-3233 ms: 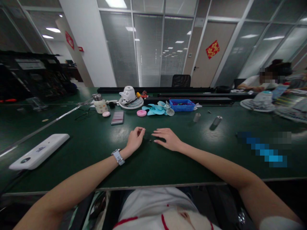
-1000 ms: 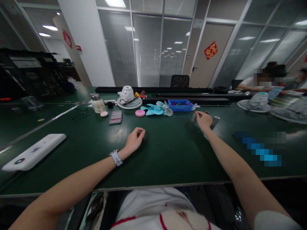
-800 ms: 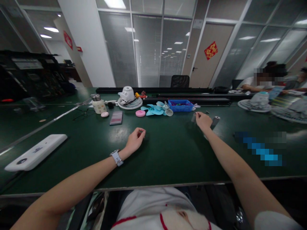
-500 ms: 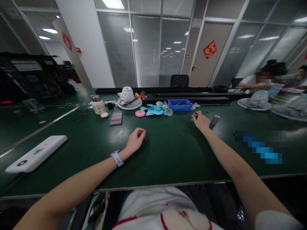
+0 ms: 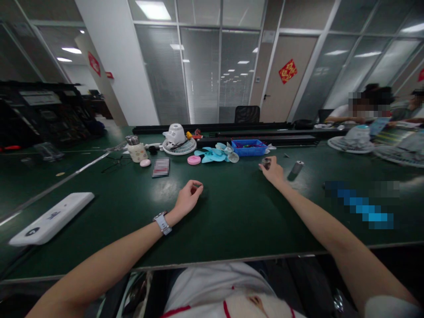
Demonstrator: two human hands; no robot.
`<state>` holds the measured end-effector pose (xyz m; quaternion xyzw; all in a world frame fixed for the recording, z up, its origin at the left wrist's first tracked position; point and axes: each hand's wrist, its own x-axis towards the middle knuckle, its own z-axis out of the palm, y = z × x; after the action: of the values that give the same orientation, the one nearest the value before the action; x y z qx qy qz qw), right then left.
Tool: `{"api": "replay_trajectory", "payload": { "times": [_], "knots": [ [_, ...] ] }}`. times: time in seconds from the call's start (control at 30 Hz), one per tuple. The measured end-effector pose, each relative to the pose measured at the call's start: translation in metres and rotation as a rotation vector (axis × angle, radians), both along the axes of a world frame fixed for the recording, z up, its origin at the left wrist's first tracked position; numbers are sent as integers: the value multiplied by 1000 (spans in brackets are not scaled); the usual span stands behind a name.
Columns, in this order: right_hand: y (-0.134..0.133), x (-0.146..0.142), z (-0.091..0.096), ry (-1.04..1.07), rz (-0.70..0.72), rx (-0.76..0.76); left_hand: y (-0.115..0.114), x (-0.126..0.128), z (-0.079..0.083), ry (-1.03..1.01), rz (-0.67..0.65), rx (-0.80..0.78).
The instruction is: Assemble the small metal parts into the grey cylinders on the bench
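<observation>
My right hand [image 5: 274, 172] reaches out over the dark green table, its fingers closed round a small, dark metallic round part [image 5: 266, 162]; fingers hide some of it. Just right of that hand a short silver cylinder [image 5: 297, 167] stands on the table, with a small thin piece [image 5: 286, 155] behind it. Nearer to me, my left hand [image 5: 188, 196] lies on the table with curled fingers, thumb and fingertips close together; whether anything is between them cannot be made out. The blue tray [image 5: 250, 152] sits beyond my right hand, beside light blue fan blades [image 5: 215, 154].
At the back left stand a white fan [image 5: 175, 137], a patterned bottle [image 5: 137, 151] and a pink round piece [image 5: 194, 160]. A white elongated device [image 5: 53, 218] lies far left. Fan parts [image 5: 353, 139] and people are at the right. Black rails [image 5: 291, 140] run along the back.
My right hand has moved slightly left and toward me with the metallic part, which shows more now. My left hand stays nearly in place. The view has tilted a little.
</observation>
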<state>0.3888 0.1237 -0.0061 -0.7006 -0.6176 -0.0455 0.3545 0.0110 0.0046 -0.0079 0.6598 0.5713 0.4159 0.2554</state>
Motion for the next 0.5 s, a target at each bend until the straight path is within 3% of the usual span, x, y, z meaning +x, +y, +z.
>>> {"api": "replay_trajectory", "payload": {
  "times": [0.1, 0.2, 0.27, 0.37, 0.5],
  "knots": [
    [-26, -48, 1, 120, 308, 20, -4, 3, 4, -22, -80, 30],
    [-64, -105, 3, 170, 712, -41, -9, 6, 9, -28, -177, 71],
    [-88, -134, 4, 175, 908, -76, -13, 8, 12, -1, -223, 116],
    [-113, -155, 4, 169, 1044, -81, -17, 8, 13, 42, -295, 176],
    [-122, -157, 1, 118, 1023, -56, -13, 10, 11, 58, -289, 214]
  ]
}}
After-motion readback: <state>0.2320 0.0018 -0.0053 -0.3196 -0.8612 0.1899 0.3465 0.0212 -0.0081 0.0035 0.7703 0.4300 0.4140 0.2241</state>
